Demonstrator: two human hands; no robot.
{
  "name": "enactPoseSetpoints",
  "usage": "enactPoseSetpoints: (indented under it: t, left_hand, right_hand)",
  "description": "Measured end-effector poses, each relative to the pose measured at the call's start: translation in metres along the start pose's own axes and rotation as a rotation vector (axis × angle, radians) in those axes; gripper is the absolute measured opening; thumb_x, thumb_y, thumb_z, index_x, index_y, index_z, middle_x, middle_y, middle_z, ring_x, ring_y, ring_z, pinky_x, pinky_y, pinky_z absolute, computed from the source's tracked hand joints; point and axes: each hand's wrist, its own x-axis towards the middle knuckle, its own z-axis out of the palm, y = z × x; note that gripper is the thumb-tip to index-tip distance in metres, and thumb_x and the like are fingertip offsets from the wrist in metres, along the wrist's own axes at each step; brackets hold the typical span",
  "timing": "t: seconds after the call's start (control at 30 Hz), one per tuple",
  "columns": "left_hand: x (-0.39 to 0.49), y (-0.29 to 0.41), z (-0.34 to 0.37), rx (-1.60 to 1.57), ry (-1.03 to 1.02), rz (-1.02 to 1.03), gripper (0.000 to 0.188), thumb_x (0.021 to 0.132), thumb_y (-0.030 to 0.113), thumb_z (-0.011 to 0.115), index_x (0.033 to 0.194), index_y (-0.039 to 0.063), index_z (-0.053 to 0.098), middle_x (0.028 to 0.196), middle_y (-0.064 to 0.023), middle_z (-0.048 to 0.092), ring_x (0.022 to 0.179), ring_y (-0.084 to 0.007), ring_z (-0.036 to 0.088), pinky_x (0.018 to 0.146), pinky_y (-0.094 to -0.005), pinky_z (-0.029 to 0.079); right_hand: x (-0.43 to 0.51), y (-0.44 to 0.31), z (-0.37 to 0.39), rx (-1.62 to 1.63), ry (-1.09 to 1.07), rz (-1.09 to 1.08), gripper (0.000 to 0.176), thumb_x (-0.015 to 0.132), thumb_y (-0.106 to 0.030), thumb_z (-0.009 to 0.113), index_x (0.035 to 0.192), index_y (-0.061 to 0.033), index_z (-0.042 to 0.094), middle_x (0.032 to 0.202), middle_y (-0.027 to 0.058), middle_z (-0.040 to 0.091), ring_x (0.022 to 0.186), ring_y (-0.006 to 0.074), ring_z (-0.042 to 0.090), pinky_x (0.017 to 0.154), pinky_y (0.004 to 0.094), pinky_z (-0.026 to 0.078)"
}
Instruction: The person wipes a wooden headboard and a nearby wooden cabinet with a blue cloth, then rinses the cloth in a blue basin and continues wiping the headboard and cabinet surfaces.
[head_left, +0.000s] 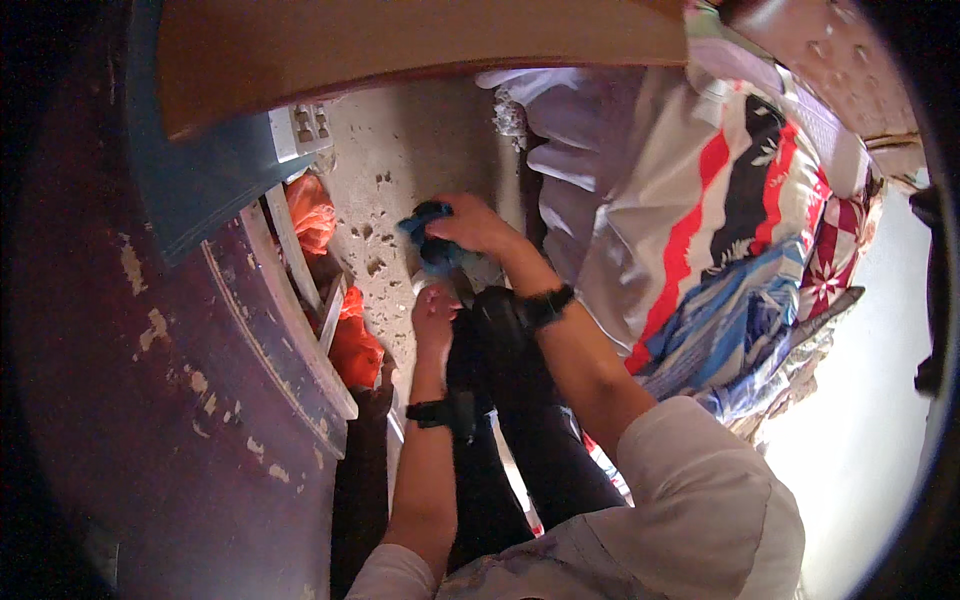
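Observation:
My right hand (474, 222) grips a crumpled dark blue cloth-like item (439, 247) above the pitted floor (375, 195). The item's lower part is blurred, so its exact kind is unclear. Just below it, close to my knees, my left hand (435, 306) has its fingers curled. A small pale object (421, 282) shows at those fingertips; whether the hand holds it cannot be made out. Each wrist wears a black band. My legs in black trousers (495, 360) are bent beneath my arms.
At left stands a worn purple wooden piece of furniture (247, 390) with chipped paint. Orange plastic bags (356, 349) sit beside it, below a white power strip (301, 129). A brown panel (420, 34) crosses the top. Patterned bedding (645, 217) drapes down at right.

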Motion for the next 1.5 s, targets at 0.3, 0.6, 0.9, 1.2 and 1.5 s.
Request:
enactPoseSetpoints:
  t: [0.3, 0.6, 0.9, 1.2, 1.5]
  left_hand:
    - [-0.162, 0.157, -0.042, 0.126, -0.031, -0.06, 0.036, 0.098, 0.032, 0.053, 0.124, 0.008, 0.058, 0.109, -0.0083, 0.064, 0.098, -0.0181, 0.061, 0.081, -0.0321, 0.051]
    - [-0.362, 0.313, 0.057, 0.372, -0.461, 0.201, 0.032, 0.095, 0.024, 0.057, 0.122, 0.006, 0.058, 0.101, -0.005, 0.065, 0.086, -0.011, 0.06, 0.07, -0.0246, 0.049]
    - [-0.371, 0.324, 0.064, 0.659, -0.534, 0.182, 0.027, 0.095, 0.024, 0.058, 0.113, 0.005, 0.061, 0.089, -0.0032, 0.065, 0.076, -0.0127, 0.061, 0.065, -0.0259, 0.049]
    - [-0.333, 0.363, 0.046, 0.984, -0.399, 0.09, 0.022, 0.094, 0.027, 0.058, 0.103, 0.007, 0.059, 0.085, -0.0046, 0.065, 0.069, -0.0129, 0.062, 0.055, -0.0267, 0.048]
    - [-0.227, 0.367, 0.121, 1.371, -0.538, 0.068, 0.021, 0.09, 0.02, 0.059, 0.101, 0.003, 0.06, 0.083, -0.0091, 0.066, 0.066, -0.0177, 0.063, 0.056, -0.0298, 0.051]
  right_hand:
    - [-0.239, -0.125, -0.04, 0.32, -0.391, 0.08, 0.055, 0.083, -0.049, 0.07, 0.106, 0.0006, 0.065, 0.092, 0.0101, 0.069, 0.083, 0.0163, 0.062, 0.077, 0.032, 0.049]
    - [-0.418, -0.251, -0.06, 0.083, -0.22, -0.132, 0.049, 0.081, -0.028, 0.068, 0.12, -0.0008, 0.056, 0.101, 0.017, 0.066, 0.093, 0.0239, 0.064, 0.082, 0.0342, 0.049]
    - [-0.592, -0.251, -0.091, 0.741, -0.074, -0.132, 0.046, 0.084, -0.013, 0.067, 0.126, -0.0004, 0.055, 0.109, 0.0049, 0.066, 0.096, 0.0123, 0.06, 0.085, 0.0273, 0.049]
    - [-0.737, -0.136, -0.048, 1.143, 0.775, -0.203, 0.047, 0.082, -0.012, 0.066, 0.124, 0.0049, 0.055, 0.104, 0.0114, 0.067, 0.088, 0.018, 0.066, 0.08, 0.0307, 0.054]
    - [-0.802, -0.149, 0.113, 1.534, 1.771, -0.607, 0.04, 0.086, -0.018, 0.063, 0.12, 0.0023, 0.058, 0.104, 0.0121, 0.068, 0.085, 0.0201, 0.068, 0.075, 0.0325, 0.057]
